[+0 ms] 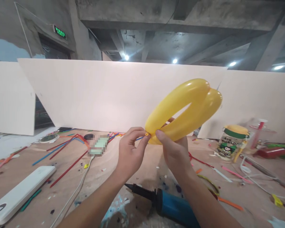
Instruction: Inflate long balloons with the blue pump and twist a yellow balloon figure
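Observation:
A long yellow balloon, inflated and folded back on itself into a narrow loop, is held up above the table. My left hand pinches the balloon's small knotted end at the loop's near left tip, with a bit of blue beside the fingers. My right hand grips the near end of the loop, thumb on top and the other fingers mostly hidden behind it. Under my forearms lies a blue hand pump with a black nozzle pointing left.
Around the table lie uninflated balloons, a white power bank, a cable and a blurred phone. A jar with a yellow lid and a red pump stand or lie at right. White panels rise behind.

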A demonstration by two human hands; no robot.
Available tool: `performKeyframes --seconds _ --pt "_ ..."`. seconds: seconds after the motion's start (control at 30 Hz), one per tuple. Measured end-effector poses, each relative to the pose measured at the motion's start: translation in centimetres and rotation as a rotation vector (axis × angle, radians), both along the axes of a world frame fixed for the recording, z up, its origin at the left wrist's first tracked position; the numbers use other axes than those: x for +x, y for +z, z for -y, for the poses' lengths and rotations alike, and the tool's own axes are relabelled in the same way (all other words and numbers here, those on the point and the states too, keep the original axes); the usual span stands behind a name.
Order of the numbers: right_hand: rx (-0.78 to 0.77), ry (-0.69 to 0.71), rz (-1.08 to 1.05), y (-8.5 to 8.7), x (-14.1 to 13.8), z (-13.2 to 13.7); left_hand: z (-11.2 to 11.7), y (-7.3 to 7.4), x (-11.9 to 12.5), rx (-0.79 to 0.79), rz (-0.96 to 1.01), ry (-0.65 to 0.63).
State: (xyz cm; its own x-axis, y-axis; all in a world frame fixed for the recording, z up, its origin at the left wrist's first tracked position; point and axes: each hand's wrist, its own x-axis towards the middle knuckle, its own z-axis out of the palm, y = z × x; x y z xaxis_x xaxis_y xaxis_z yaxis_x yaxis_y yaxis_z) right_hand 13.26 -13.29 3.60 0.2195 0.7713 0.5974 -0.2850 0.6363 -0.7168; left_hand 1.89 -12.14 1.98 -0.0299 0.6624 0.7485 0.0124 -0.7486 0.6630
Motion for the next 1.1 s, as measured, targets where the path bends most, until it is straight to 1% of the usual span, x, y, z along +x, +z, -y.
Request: performKeyframes --seconds 0.07,0.13,0.23,0.33,0.37,0.4,0.43,0.5,0.53,0.6,0.67,0.7,0.73,0.77,0.83,0.87,0.93,1.0,1.07,1.1 --pt "0.026 0.045 -0.074 -0.1 0.1 -0.3 -0.3 -0.1 0.2 -0.189 0.140 -0.207" --pt "0.031 0.084 -0.081 -0.3 0.4 -0.6 -0.8 -0.2 0.1 -0.329 0.231 -0.358" --pt "0.039 0.152 0.020 -0.3 1.0 -1.0 -1.3 -0.2 -0.5 -0.431 0.248 -0.465" --pt "0.044 0.174 0.117 -0.2 1.6 -1.3 -1.4 0.2 -1.2 -0.442 0.139 -0.518" --pt "0.046 0.179 0.139 -0.1 1.8 -1.4 -1.3 0.3 -1.4 -0.413 0.076 -0.500" --pt "0.052 0.187 0.160 -0.1 2.0 -1.5 -1.2 0.4 -1.5 -0.363 0.009 -0.455" --pt "0.053 0.192 0.171 -0.1 2.1 -1.7 -1.0 0.5 -1.6 -0.292 -0.051 -0.386" --pt "0.041 0.176 0.141 -0.3 2.3 -2.1 -0.7 0.7 -1.7 -0.101 -0.127 -0.215" --pt "0.032 0.141 0.112 -0.4 2.3 -2.4 -0.5 0.8 -1.7 0.005 -0.151 -0.138" --pt "0.033 0.015 0.069 -0.6 2.5 -2.7 -0.3 1.1 -2.0 0.195 -0.207 -0.031" --pt "0.066 -0.117 0.114 -0.6 2.7 -2.6 -0.2 1.4 -2.4 0.317 -0.299 0.025" --pt "0.076 -0.134 0.181 -0.5 2.7 -2.5 -0.1 1.6 -2.6 0.346 -0.349 0.035" --pt "0.076 -0.110 0.265 -0.4 2.8 -2.3 -0.1 1.8 -2.8 0.354 -0.396 0.035" --pt "0.063 -0.053 0.355 -0.4 2.9 -2.1 0.0 2.0 -3.0 0.349 -0.442 0.024" --pt "0.017 0.095 0.493 -0.4 3.0 -2.0 0.3 2.3 -3.1 0.314 -0.524 -0.014" --pt "-0.004 0.151 0.525 -0.5 3.1 -2.1 0.4 2.4 -3.2 0.286 -0.552 -0.033" --pt "-0.029 0.211 0.533 -0.9 3.1 -2.5 0.8 2.6 -3.1 0.198 -0.571 -0.053" --pt "-0.030 0.252 0.498 -1.4 3.0 -2.9 1.0 2.7 -3.1 0.061 -0.538 -0.041" --pt "-0.017 0.259 0.460 -1.7 3.0 -3.2 1.2 2.8 -3.1 -0.092 -0.487 -0.051" --pt "-0.010 0.253 0.450 -1.8 2.9 -3.2 1.2 2.9 -3.2 -0.160 -0.457 -0.079"
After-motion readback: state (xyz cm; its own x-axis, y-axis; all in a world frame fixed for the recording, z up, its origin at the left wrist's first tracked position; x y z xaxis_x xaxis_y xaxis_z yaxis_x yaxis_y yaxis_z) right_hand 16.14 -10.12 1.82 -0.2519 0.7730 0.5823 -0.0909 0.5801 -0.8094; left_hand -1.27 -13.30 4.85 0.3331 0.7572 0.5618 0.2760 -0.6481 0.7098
